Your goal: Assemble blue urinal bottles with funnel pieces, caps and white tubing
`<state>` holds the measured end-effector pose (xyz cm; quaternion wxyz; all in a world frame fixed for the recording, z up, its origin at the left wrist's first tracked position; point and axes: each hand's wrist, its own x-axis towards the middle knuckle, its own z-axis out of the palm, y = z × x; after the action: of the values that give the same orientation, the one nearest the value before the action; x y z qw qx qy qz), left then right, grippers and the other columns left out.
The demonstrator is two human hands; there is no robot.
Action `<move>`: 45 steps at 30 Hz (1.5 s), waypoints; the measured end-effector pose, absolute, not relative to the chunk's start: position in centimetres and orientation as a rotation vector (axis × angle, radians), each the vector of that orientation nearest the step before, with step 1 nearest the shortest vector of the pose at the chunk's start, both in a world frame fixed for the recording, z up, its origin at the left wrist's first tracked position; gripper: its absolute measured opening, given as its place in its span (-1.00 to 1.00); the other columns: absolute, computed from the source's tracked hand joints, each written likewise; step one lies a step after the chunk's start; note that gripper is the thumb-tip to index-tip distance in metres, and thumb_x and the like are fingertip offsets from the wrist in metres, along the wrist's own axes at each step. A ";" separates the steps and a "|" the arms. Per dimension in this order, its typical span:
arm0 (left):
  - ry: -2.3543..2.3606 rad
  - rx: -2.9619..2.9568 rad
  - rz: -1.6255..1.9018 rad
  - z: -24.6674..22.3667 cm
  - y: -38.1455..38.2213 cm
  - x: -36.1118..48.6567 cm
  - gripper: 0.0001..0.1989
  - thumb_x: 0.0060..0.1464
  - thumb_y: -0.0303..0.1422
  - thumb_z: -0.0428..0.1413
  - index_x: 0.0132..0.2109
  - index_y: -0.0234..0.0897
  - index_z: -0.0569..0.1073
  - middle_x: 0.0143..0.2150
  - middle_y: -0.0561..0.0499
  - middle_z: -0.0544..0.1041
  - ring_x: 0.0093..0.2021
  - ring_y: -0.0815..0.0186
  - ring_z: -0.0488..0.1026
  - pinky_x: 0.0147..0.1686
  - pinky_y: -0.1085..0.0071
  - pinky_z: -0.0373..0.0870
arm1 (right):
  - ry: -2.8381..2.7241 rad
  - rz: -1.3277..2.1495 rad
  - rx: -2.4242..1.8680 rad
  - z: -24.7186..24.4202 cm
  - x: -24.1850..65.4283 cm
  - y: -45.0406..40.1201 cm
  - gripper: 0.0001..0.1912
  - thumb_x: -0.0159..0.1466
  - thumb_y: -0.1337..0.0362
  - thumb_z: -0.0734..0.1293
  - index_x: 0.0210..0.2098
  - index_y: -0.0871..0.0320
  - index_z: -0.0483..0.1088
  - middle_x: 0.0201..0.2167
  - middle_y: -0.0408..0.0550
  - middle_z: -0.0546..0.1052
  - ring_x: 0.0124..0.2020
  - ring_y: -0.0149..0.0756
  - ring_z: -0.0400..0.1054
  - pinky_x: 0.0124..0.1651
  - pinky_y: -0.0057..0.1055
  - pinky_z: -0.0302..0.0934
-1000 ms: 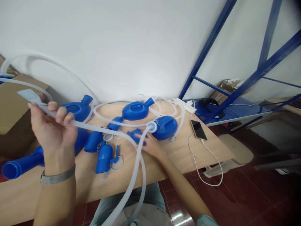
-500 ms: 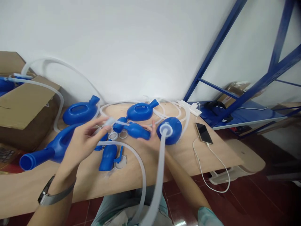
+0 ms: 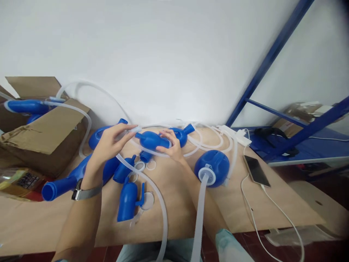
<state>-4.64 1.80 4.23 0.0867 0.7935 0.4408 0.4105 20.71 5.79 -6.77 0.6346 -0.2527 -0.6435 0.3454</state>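
My left hand pinches the end of a clear plastic tube between thumb and fingers. My right hand grips a blue bulb-shaped plastic funnel by its wide end. The funnel's narrow nozzle points left at the tube end; whether they touch I cannot tell. Two similar blue funnels lie below on the table, one beside a blue lever and a clear cap, the other near white rings. A blue handled bottle lies under my left forearm, its open neck towards me.
A blue bottle with a tube in its white cap stands right of my right forearm. Behind my hands lie another blue bottle and coiled tubing. An open cardboard box is at left, a phone with cables at right, beside blue shelving.
My right hand has raised the funnel from low over the table and turned it, bringing its nozzle to the tube end in my left hand. The view has shifted.
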 end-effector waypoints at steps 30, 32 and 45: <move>0.924 2.484 1.242 2.4 4.6 -1.7 -0.71 0.40 -0.22 0.08 0.05 -0.21 0.63 -0.24 0.00 0.66 -0.37 0.34 0.47 -0.37 0.45 0.38 | -1.296 0.023 -0.618 -1.3 23.6 5.3 -0.83 0.26 0.15 0.40 -0.21 0.01 0.36 -0.19 -0.08 0.49 -0.15 -0.14 0.48 -0.01 -0.05 0.43; 0.919 2.492 1.229 2.4 4.6 -1.5 -0.71 0.40 -0.22 0.06 0.00 -0.23 0.63 -0.22 -0.01 0.66 -0.35 0.32 0.50 -0.31 0.42 0.41 | -1.314 0.012 -0.585 -1.3 23.5 5.3 -0.83 0.26 0.15 0.41 -0.22 0.01 0.37 -0.20 -0.09 0.50 -0.17 -0.15 0.47 -0.03 -0.07 0.43; 0.967 2.399 1.109 1.8 5.2 -0.5 -0.61 0.35 -0.13 -0.04 -0.09 -0.25 0.61 -0.30 -0.06 0.63 -0.26 0.17 0.54 -0.18 0.28 0.49 | -1.435 -0.393 -0.561 0.7 22.8 2.9 -0.84 0.24 0.24 0.43 -0.20 -0.04 0.41 -0.20 -0.09 0.52 -0.25 -0.14 0.47 -0.20 -0.05 0.47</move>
<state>-0.45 5.17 1.76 0.1629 0.8410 0.3391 0.3888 22.85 2.92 0.71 0.7001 -0.2520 -0.6443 -0.1766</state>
